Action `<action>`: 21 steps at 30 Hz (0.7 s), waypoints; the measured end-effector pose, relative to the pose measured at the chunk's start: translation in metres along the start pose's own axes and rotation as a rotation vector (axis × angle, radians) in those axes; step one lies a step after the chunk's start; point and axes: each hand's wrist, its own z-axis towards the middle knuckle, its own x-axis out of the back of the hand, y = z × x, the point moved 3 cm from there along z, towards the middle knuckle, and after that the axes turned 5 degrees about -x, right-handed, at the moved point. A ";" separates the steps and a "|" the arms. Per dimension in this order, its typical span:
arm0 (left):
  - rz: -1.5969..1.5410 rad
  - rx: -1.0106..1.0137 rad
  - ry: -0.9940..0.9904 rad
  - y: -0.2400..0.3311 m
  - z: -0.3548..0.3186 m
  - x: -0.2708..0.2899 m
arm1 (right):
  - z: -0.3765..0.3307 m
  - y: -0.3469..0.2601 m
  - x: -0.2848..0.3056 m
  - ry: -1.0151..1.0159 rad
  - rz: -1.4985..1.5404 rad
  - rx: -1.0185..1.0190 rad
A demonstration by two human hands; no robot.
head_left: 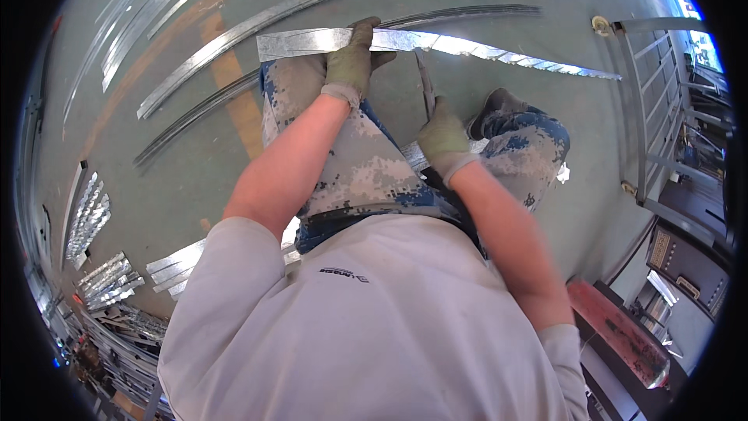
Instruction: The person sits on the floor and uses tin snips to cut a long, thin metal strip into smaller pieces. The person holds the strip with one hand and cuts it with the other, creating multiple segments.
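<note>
A long strip of shiny sheet metal [304, 43] lies across my raised knee, running far to the right. Its right-hand stretch is notched and bent along the lower edge. My left hand [351, 62], in a greenish work glove, grips the strip near its left part, fingers over the far edge and thumb below. In my gloved right hand [444, 136] is a slim dark tool that looks like tin snips [425, 86]. The tip of the snips is at the strip's lower edge, just right of my left hand; the handles are mostly hidden in the glove.
Long metal channels [312, 8] lie on the green floor ahead and to the left. Cut metal pieces [89, 218] are piled at the left. A wheeled metal frame [647, 101] stands at the right, with a red cylinder [623, 331] at the lower right.
</note>
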 end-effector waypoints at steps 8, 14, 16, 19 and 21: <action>-0.231 0.291 0.111 0.005 0.010 -0.014 | 0.014 -0.013 0.050 0.059 -0.357 0.010; -0.217 0.287 0.061 0.014 0.007 -0.024 | 0.011 -0.002 0.051 0.022 -0.328 -0.109; -0.253 0.269 0.014 0.015 0.003 -0.024 | 0.012 0.000 0.062 -0.034 -0.317 -0.096; -0.302 0.249 -0.002 0.020 -0.006 -0.018 | 0.009 -0.005 0.078 -0.081 -0.304 -0.097; -0.372 0.237 0.011 0.028 -0.011 -0.013 | 0.009 -0.004 0.079 -0.076 -0.298 -0.110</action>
